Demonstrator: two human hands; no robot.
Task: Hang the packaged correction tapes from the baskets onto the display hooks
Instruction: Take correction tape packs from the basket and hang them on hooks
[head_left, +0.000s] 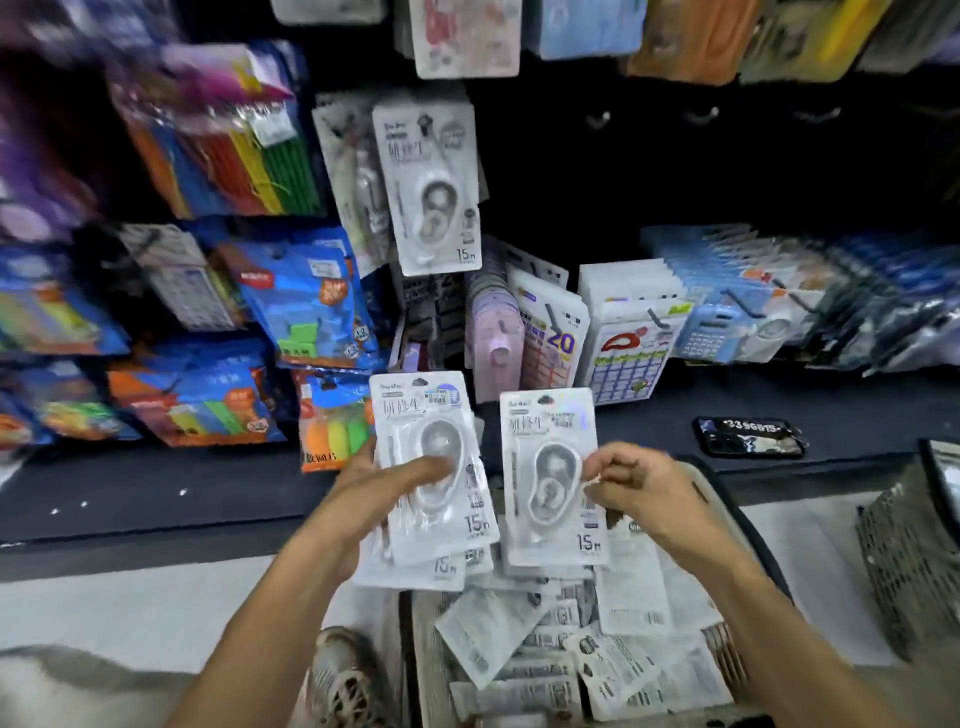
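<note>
A basket (727, 654) on the floor nearest the camera holds loose packaged correction tapes (613, 660), mostly face down. Above it, the left hand (384, 488) grips a small stack of packs (436, 478), thumb pressed across the top blister. The right hand (639, 483) pinches a single pack (550, 478) by its right edge. Farther back, one hung pack (428, 187) sits on a display hook, and a phone (748, 437) lies on the dark shelf.

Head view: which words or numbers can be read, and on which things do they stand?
"15m": white correction tape pack in the right hand.
"15m": hanging white pack.
"20": white card pack.
"33966815", uncertain: black phone.
Other print: too blurred.
</note>
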